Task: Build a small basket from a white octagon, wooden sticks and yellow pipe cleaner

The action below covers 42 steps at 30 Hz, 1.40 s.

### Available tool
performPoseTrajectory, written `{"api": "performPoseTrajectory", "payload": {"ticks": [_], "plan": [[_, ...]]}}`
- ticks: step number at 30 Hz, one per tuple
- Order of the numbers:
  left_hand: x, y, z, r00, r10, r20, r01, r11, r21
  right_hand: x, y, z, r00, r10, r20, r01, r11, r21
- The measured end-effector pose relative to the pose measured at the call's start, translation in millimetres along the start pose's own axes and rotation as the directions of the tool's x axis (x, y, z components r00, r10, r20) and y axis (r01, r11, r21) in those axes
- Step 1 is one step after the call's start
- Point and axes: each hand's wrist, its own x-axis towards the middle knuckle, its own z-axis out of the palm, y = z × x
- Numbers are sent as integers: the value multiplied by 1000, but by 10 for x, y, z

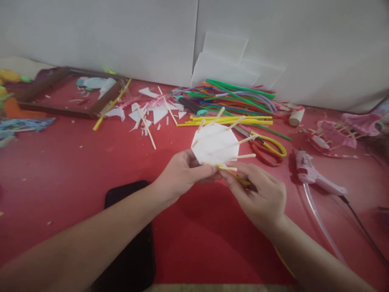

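A white many-sided disc (215,144), likely card or foam, has several thin wooden sticks (246,139) standing up along its rim. My left hand (185,172) grips its near left edge, thumb on top and fingers beneath. At the near edge, my right hand (258,190) pinches a yellow pipe cleaner (241,179) beside one of the sticks. The pipe cleaner's tip meets the disc close to my left thumb. A further yellow length shows below my right forearm. Both hands hold the work above the red table (188,227).
Behind lie a bundle of coloured pipe cleaners (240,97), scissors (267,148) and white scraps (159,113). A glue gun (313,172) with its cord is at right, near pink pieces (340,132). A black phone (130,247) lies under my left forearm; a brown frame (57,107) sits back left.
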Motion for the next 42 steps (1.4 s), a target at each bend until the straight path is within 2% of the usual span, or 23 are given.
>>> {"api": "performPoseTrajectory", "payload": {"ticks": [3,9,18,24,34,39,42], "plan": [[1,-3,-23,1000,-1,6,1,1000,16,8,13,-12,997,-71,0,71,996,-49],[16,-26,-37,999,-5,43,3,999,47,-13,5,5,999,-41,-10,40,994,-104],[18,11,3,996,-89,-1,88,993,-79,-41,4,68,984,-174,-49,152,944,-292],[48,-14,3,999,-48,-22,46,995,-93,-40,47,99,988,-146,-40,136,972,-193],[67,-42,-41,997,-41,-65,36,997,-74,19,-14,44,998,-20,54,22,999,-39],[54,-9,-5,994,-9,-110,2,998,-62,44,57,-6,995,-85,60,81,995,59],[37,13,21,991,-12,-130,6,999,-50,49,126,-43,985,-152,87,149,988,38]]}}
